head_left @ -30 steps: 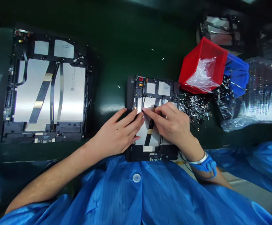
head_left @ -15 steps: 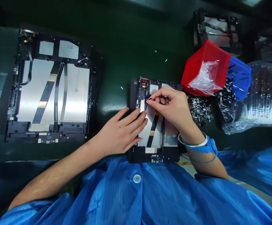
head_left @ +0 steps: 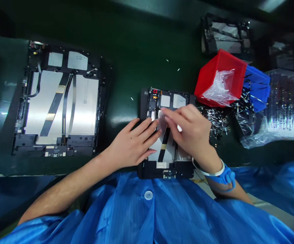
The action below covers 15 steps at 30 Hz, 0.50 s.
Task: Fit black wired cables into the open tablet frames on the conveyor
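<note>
An opened tablet (head_left: 165, 166) lies in front of me, its silver inside crossed by dark flat ribbon cables (head_left: 164, 145). My left hand (head_left: 134, 144) rests flat across its left edge, fingers stretched out and touching the inside. Over the tablet's middle is my right hand (head_left: 189, 125), fingers bent and drawn together, tips near the upper end of the silver area. Whatever those fingers may hold is hidden. A small bright white patch (head_left: 179, 128) shows between them; I cannot tell what it is. A blue strap and a bracelet circle the right wrist.
A larger opened device (head_left: 86, 112) lies at left. At right stand a red bin (head_left: 205, 83) with clear plastic pieces and a blue bin (head_left: 259, 86), with small metallic parts (head_left: 216, 122) heaped below. Clear plastic trays (head_left: 286, 105) and another device (head_left: 225, 37) lie beyond.
My right hand has shifted slightly right and down, and its fingers have turned from the thin dark cable near the left side. My left hand stays in place. The view has tilted a little.
</note>
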Available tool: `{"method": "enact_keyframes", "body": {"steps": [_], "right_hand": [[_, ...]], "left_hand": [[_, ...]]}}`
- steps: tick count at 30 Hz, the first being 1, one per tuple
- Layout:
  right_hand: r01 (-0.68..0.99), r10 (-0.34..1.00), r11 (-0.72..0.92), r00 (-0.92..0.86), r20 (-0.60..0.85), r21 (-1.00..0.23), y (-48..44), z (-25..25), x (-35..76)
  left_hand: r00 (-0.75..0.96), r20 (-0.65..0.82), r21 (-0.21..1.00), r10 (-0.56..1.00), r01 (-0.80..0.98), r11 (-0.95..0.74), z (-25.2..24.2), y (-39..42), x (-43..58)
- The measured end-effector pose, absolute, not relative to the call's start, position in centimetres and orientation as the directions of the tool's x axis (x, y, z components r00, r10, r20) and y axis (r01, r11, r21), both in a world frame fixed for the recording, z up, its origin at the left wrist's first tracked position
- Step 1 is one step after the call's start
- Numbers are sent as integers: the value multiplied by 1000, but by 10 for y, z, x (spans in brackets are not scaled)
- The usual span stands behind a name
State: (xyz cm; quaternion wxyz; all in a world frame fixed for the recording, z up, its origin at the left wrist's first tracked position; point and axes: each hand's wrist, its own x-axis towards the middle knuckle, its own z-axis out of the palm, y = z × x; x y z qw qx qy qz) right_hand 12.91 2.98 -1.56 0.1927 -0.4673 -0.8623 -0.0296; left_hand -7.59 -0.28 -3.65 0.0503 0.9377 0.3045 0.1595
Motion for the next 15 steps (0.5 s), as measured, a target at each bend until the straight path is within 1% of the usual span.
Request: {"method": "enact_keyframes", "body": {"steps": [2,3,5,7,9,11,12,13,15], "right_hand": [[772,723,636,-602,340,15,24,-18,130],[760,710,648,-628,320,54,22,-19,130],[770,723,634,-624,298,74,22,-20,129],[795,752,605,-582,310,25,19,-16,133],[847,804,528,-474,358,-63,11,-11,143],[923,876,347,-256,408,-167,-3,-10,158],[949,903,226,-120,412,-219,-12,-13,165],[957,920,110,5,392,-270,-21,-17,172],[923,947,-52,167,275,-382,-37,-28,180]], "left_hand": [[762,274,196,587,553,-810,-37,-1,-75],[759,274,198,590,556,-807,-37,-1,-75],[748,277,226,602,559,-798,-35,-1,-76],[708,304,319,637,555,-769,-32,-7,-79],[559,351,456,751,598,-659,-30,-21,-83],[327,346,553,880,687,-472,-34,-41,-84],[235,319,569,918,727,-384,-37,-51,-83],[188,285,572,940,754,-324,-41,-60,-82],[207,215,574,954,764,-295,-48,-74,-76]]}}
